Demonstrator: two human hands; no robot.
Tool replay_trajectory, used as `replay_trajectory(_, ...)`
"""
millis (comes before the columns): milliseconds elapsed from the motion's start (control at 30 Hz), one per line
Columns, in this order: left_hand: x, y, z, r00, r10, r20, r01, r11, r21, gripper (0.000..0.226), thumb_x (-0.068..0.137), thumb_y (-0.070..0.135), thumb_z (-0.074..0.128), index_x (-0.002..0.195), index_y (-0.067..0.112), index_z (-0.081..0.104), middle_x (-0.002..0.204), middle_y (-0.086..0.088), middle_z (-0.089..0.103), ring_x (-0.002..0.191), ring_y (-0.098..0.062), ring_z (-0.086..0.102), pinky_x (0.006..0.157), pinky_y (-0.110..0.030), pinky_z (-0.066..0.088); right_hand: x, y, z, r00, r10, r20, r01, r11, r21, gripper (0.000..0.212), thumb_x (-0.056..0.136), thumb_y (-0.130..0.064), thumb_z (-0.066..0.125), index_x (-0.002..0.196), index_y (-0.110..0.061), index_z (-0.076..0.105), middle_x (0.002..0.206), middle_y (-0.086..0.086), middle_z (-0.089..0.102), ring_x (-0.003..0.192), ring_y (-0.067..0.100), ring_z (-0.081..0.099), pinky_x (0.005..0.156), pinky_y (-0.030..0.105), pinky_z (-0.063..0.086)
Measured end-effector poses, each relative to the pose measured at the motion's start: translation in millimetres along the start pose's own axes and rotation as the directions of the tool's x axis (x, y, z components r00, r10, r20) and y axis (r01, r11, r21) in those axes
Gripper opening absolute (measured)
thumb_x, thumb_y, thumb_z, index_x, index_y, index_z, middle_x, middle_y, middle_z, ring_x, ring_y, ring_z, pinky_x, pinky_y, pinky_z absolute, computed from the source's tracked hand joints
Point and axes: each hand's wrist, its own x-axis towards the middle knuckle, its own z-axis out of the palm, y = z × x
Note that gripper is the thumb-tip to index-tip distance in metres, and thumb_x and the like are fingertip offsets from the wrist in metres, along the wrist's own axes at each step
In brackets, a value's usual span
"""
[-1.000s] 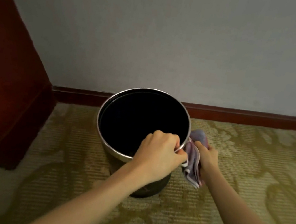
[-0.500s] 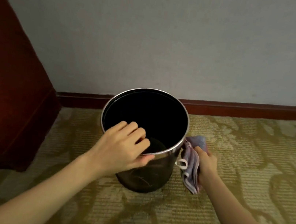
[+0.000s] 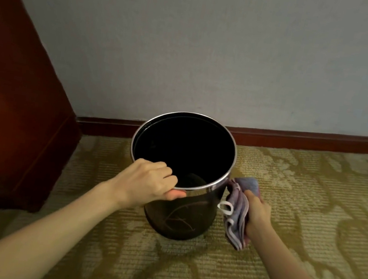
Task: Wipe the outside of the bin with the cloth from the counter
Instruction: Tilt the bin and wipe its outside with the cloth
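The left hand (image 3: 147, 185) grips the near left part of the bin's metal rim (image 3: 219, 184); its fingers curl over the edge into the dark inside, and the thumb presses the outer wall just below the rim; the bare forearm runs back towards the lower left corner. The right hand (image 3: 256, 213) is closed round the cloth (image 3: 236, 221); its fingers wrap the bundle from the right, and the thumb lies along the cloth's upper part; how hard it presses cannot be told. The cloth is a folded lilac piece with pale edging; it hangs in loose layers below the hand, its upper end lies against the bin's right outer side just under the rim, and a small white loop (image 3: 225, 208) on it shows against the dark wall. The bin (image 3: 181, 217) is round and dark, with a faint leaf pattern on its outer wall and a bright silver rim; it stands between the two hands on a patterned beige and olive carpet (image 3: 311, 206); its inside is too dark to make out. Behind it a reddish-brown skirting board (image 3: 309, 138) runs along the foot of a pale grey wall (image 3: 215, 48); well to the left stands a piece of dark red-brown wooden furniture (image 3: 12, 101), its base resting on the carpet.
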Motion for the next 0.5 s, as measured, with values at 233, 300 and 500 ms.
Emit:
replay_trajectory(233,1.8,10.8,-11.8,0.944,-0.322,-0.073,0.309,0.939,-0.148,0.050,0.098,0.040,0.039,0.057,0.014,0.050,0.050,0.003,0.047,0.042,-0.013,0.047,0.033,-0.035,0.038,-6.8,-3.2,11.0,1.000,-0.013,-0.006,0.014,0.998,0.068,0.019,0.078,-0.012,0.065,0.093,-0.001,0.064,0.078,0.015,0.069,0.069,0.027,0.067,0.066,0.037,0.053)
replay_trajectory(300,-2.3,4.2,-20.3,0.896,-0.438,-0.079,0.416,0.887,-0.201,0.051,0.098,0.041,0.037,0.058,0.014,0.053,0.050,0.006,0.045,0.041,-0.010,0.045,0.034,-0.034,0.037,-9.1,-5.0,18.5,1.000,-0.019,-0.001,0.019,0.996,0.087,0.028,0.079,-0.013,0.065,0.104,0.000,0.062,0.089,0.019,0.069,0.076,0.030,0.067,0.071,0.039,0.054)
replay_trajectory(500,-15.5,-29.1,-42.2,0.674,-0.733,-0.097,0.684,0.668,-0.293,0.052,0.095,0.043,0.039,0.054,0.014,0.051,0.041,0.003,0.043,0.035,-0.015,0.042,0.037,-0.035,0.030,-22.9,-8.5,49.2,0.997,-0.055,0.063,0.051,0.997,0.065,0.020,0.080,-0.011,0.063,0.099,-0.006,0.062,0.078,0.015,0.068,0.067,0.026,0.065,0.057,0.030,0.048)
